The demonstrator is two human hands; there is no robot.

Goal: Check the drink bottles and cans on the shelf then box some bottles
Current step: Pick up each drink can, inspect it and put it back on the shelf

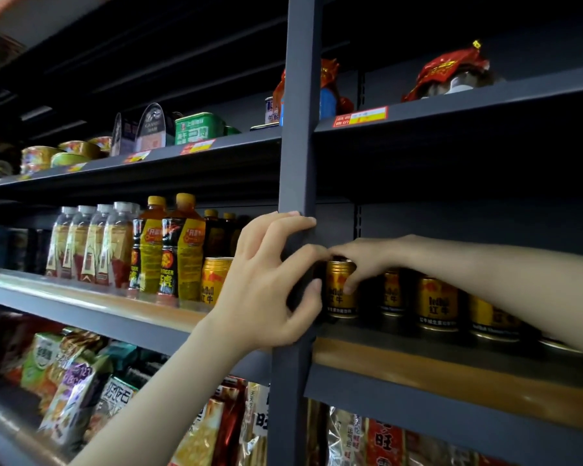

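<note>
The left hand point(270, 284) curls round the post point(298, 129). At 3 o'clock, the right hand point(367, 260) pinches a gold can point(339, 301).

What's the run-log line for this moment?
left hand: grips shelf upright | right hand: pinches gold Red Bull can | box: not in view

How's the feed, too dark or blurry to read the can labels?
Head view: dim, upper right bays nearly black; the gold can under the right hand reads fairly sharp, cans further right soften; left edge smeared, glare on the shelf lip; wide-angle bends straight lines.
</note>
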